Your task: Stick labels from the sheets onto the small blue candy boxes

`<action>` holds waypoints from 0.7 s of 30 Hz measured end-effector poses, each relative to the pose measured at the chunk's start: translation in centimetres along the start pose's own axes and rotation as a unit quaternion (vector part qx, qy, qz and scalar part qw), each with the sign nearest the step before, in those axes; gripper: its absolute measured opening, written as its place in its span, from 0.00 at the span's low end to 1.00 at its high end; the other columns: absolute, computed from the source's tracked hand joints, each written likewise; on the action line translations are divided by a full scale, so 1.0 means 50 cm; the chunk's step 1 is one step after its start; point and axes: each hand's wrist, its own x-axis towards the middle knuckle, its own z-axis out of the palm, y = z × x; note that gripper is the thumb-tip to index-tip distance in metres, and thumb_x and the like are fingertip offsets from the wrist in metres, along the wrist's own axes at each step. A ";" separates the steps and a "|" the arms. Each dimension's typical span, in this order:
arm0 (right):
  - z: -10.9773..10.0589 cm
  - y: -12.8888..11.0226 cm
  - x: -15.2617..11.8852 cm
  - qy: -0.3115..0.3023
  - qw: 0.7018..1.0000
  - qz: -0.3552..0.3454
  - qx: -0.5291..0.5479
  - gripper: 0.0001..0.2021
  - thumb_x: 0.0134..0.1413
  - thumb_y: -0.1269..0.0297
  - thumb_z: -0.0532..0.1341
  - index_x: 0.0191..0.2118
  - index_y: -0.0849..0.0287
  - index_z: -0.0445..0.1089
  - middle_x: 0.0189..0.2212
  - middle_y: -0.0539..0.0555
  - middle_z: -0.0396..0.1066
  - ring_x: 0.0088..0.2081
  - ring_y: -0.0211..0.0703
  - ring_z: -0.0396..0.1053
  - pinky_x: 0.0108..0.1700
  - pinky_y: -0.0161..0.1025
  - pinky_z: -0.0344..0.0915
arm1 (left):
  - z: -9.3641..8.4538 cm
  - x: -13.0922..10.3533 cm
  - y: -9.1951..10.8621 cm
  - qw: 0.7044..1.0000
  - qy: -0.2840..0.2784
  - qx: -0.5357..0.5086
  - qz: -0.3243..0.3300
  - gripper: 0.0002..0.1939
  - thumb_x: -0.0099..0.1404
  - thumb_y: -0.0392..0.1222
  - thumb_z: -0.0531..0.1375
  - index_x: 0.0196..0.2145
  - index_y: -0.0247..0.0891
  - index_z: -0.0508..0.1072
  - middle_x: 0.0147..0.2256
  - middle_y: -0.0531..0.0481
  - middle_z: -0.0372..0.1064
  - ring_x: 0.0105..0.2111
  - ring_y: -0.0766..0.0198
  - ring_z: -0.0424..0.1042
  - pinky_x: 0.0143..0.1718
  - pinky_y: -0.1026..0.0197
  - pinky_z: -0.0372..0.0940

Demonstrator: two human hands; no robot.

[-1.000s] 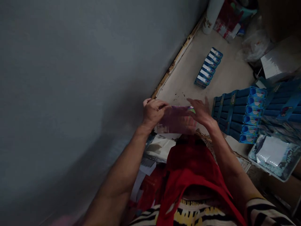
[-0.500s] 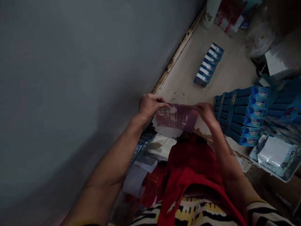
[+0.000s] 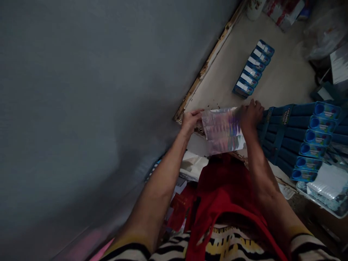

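A shiny, iridescent plastic sheet (image 3: 224, 132), perhaps a flat pouch, hangs over the near edge of the table in front of my red apron. My left hand (image 3: 191, 121) pinches its upper left corner between thumb and fingers. At its upper right side my right hand (image 3: 251, 114) is closed on the edge, with the fingers partly blurred and curled. Just right of that hand stands a stack of long blue boxes (image 3: 293, 139) with round blue ends. Beyond the sheet lies a row of small blue boxes (image 3: 252, 69) with white labels.
A grey wall (image 3: 95, 90) runs along the left, meeting the table (image 3: 217, 87) at a worn edge. At the right is a clear tray (image 3: 326, 208) with white packets. Plastic bags (image 3: 323, 40) and a pale cylinder (image 3: 255, 10) stand at the back.
The sheet has turned from purplish and see-through to bright and reflective, facing me more fully. My right hand has risen along its edge. The whole view has shifted a little.
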 end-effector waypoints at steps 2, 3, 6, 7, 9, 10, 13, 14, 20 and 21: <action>0.005 -0.043 -0.028 -0.017 0.996 -0.087 -0.009 0.21 0.70 0.67 0.56 0.64 0.65 0.72 0.64 0.71 0.70 0.62 0.64 0.67 0.63 0.60 0.63 | 0.004 -0.010 0.002 1.000 -0.010 0.012 0.014 0.25 0.51 0.47 0.73 0.45 0.32 0.83 0.38 0.42 0.83 0.37 0.57 0.81 0.38 0.59 0.75; 0.010 -0.069 -0.045 -0.054 0.988 -0.142 0.001 0.22 0.71 0.68 0.55 0.65 0.64 0.71 0.64 0.70 0.70 0.62 0.63 0.67 0.64 0.59 0.63 | 0.005 -0.015 0.005 0.999 -0.010 0.023 0.025 0.25 0.52 0.46 0.72 0.47 0.32 0.84 0.40 0.41 0.83 0.38 0.56 0.81 0.40 0.59 0.75; 0.032 -0.145 -0.092 -0.183 0.949 -0.256 0.028 0.21 0.74 0.69 0.52 0.66 0.63 0.71 0.63 0.66 0.73 0.60 0.60 0.68 0.63 0.54 0.63 | 0.010 -0.029 0.020 0.996 0.000 0.050 0.067 0.25 0.55 0.43 0.69 0.50 0.33 0.84 0.43 0.42 0.84 0.43 0.55 0.82 0.44 0.57 0.77; 0.040 -0.164 -0.101 -0.209 0.941 -0.263 0.030 0.21 0.74 0.68 0.52 0.66 0.63 0.71 0.63 0.65 0.74 0.60 0.60 0.68 0.63 0.54 0.64 | 0.012 -0.032 0.024 0.995 0.002 0.057 0.080 0.25 0.55 0.42 0.68 0.51 0.34 0.84 0.43 0.42 0.84 0.44 0.54 0.82 0.45 0.56 0.77; 0.055 -0.186 -0.108 -0.241 0.935 -0.257 0.023 0.22 0.75 0.67 0.52 0.67 0.63 0.71 0.64 0.65 0.73 0.61 0.61 0.67 0.62 0.54 0.64 | 0.017 -0.036 0.028 0.993 0.006 0.064 0.098 0.26 0.56 0.41 0.68 0.53 0.33 0.83 0.42 0.43 0.84 0.44 0.54 0.82 0.46 0.55 0.78; 0.062 -0.189 -0.108 -0.253 0.933 -0.256 0.018 0.22 0.75 0.68 0.52 0.67 0.62 0.71 0.64 0.66 0.73 0.62 0.61 0.67 0.62 0.54 0.64 | 0.019 -0.038 0.027 0.993 0.009 0.064 0.103 0.26 0.57 0.41 0.68 0.54 0.33 0.83 0.41 0.43 0.84 0.44 0.54 0.82 0.47 0.55 0.78; 0.074 -0.179 -0.111 -0.272 0.923 -0.270 0.016 0.24 0.75 0.71 0.51 0.70 0.63 0.68 0.67 0.66 0.70 0.65 0.59 0.66 0.66 0.53 0.61 | 0.027 -0.044 0.021 0.993 0.021 0.052 0.105 0.28 0.59 0.42 0.67 0.56 0.32 0.81 0.40 0.43 0.83 0.43 0.54 0.82 0.46 0.54 0.78; 0.075 -0.171 -0.115 -0.273 0.922 -0.275 0.019 0.24 0.74 0.72 0.51 0.70 0.64 0.67 0.69 0.67 0.68 0.67 0.58 0.65 0.68 0.52 0.60 | 0.030 -0.046 0.020 0.993 0.027 0.045 0.104 0.28 0.59 0.43 0.67 0.57 0.32 0.80 0.39 0.43 0.83 0.42 0.54 0.82 0.46 0.55 0.78; 0.052 -0.137 -0.163 -0.265 0.926 -0.269 0.023 0.25 0.73 0.75 0.49 0.69 0.63 0.68 0.70 0.63 0.67 0.71 0.54 0.61 0.73 0.52 0.50 | 0.032 -0.058 0.028 0.997 0.021 0.025 0.076 0.36 0.58 0.40 0.66 0.64 0.28 0.74 0.33 0.46 0.80 0.35 0.57 0.80 0.42 0.56 0.77; 0.046 -0.134 -0.166 -0.263 0.927 -0.266 0.022 0.24 0.74 0.74 0.50 0.68 0.62 0.69 0.68 0.62 0.69 0.69 0.55 0.63 0.71 0.51 0.52 | 0.032 -0.061 0.030 0.997 0.015 0.027 0.070 0.35 0.59 0.41 0.66 0.64 0.28 0.75 0.33 0.46 0.80 0.35 0.57 0.80 0.41 0.56 0.77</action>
